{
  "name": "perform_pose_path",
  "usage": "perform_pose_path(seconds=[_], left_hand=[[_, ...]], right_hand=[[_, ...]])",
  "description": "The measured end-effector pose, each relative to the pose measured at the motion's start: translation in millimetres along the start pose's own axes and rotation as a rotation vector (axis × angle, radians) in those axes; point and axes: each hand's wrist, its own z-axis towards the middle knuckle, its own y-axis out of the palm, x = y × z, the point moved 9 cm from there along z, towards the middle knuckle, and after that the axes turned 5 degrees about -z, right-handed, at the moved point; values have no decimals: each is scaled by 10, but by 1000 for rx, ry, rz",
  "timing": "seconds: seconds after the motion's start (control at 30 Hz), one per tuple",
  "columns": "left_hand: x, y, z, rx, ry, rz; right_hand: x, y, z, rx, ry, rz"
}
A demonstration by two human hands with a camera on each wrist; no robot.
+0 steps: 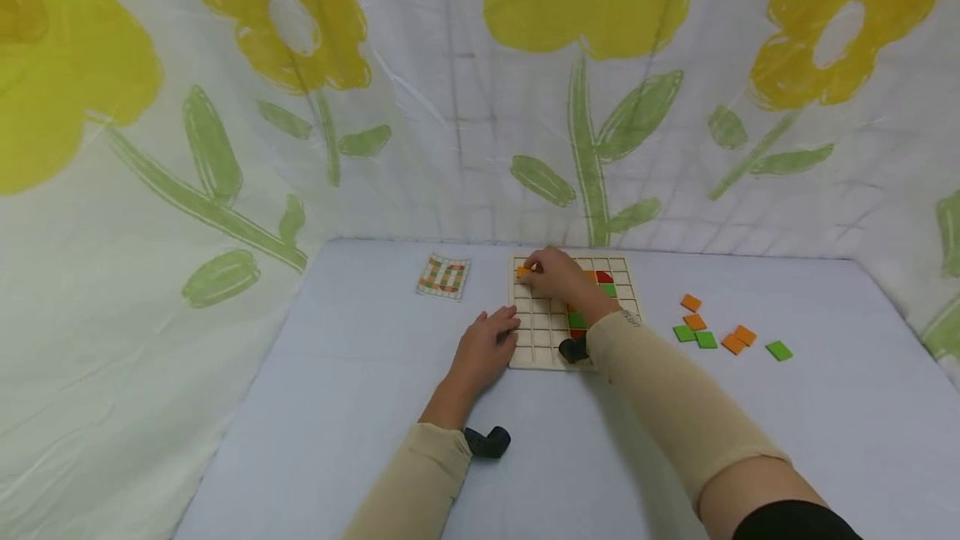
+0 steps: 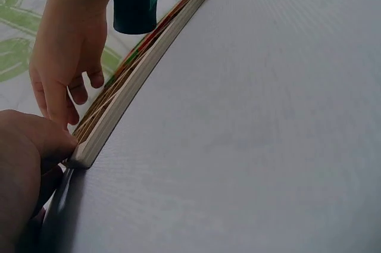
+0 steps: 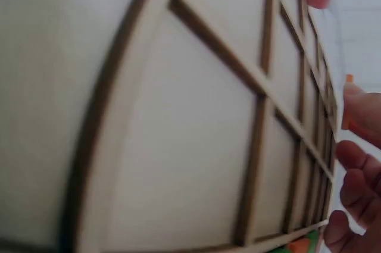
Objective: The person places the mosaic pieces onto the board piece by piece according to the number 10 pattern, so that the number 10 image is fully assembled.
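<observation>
A wooden grid board (image 1: pixel 540 347) lies flat on the table, with some red, green (image 1: pixel 576 320) and orange tiles set in its squares. Over its far left part my right hand (image 1: pixel 564 280) pinches a small orange tile (image 1: pixel 522 272); the right wrist view shows that tile's thin edge between the fingertips (image 3: pixel 363 110). Part of the board is hidden under my right forearm. My left hand (image 1: pixel 480 350) rests on the table at the board's left side, fingers extended and touching its edge. In the left wrist view, a left fingertip (image 2: pixel 62 143) lies against the board's corner.
Loose orange (image 1: pixel 691 302) and green tiles (image 1: pixel 779 350) lie scattered right of the board. Left of it is a patterned card (image 1: pixel 443 277) with an orange and green grid design. A flower-printed white cloth (image 1: pixel 465 148) hangs behind the table.
</observation>
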Motion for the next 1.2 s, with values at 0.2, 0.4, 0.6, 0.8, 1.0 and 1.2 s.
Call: perform_pose_path(seconds=[0.2,0.4,0.6,0.8,1.0,1.2], left_hand=[[23,40,-23,-12,-3,6],[48,22,-16,-6,18,57],[11,22,-25,-6,8,90],[21,14,-39,-1,15,69],[25,6,-18,0,19,68],[11,-3,24,-5,16,64]], right_hand=[[32,62,13,-29,13,-47],[1,43,-15,-30,-13,-105],[3,64,-53,-55,-1,-110],[6,105,-42,-46,15,-58],[4,14,-73,-22,-6,-107],[166,-270,-242,-3,-28,-51]])
